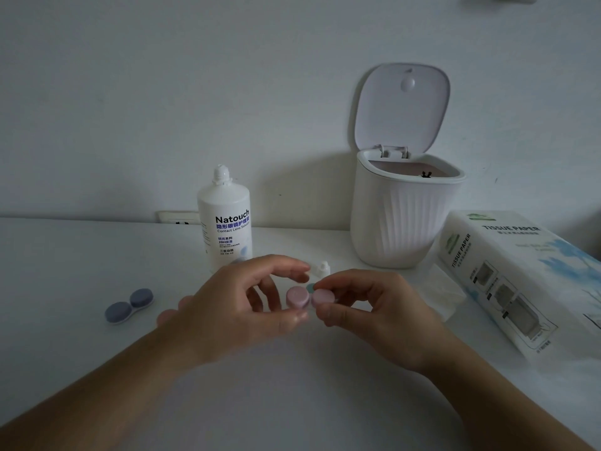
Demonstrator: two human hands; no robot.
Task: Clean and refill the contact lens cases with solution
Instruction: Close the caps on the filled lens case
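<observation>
White tabletop against a pale wall fills the frame. At centre, two hands meet over a pink contact lens case. Left hand curls around its left cap, thumb below and fingers arched above. Right hand pinches the right cap between thumb and fingertips. At left centre a blue-grey contact lens case lies closed on the table. Behind the hands stands a white Natouch solution bottle, with a small white cap just beside it. At right, a ribbed white mini bin stands with lid raised, near a tissue paper pack.
</observation>
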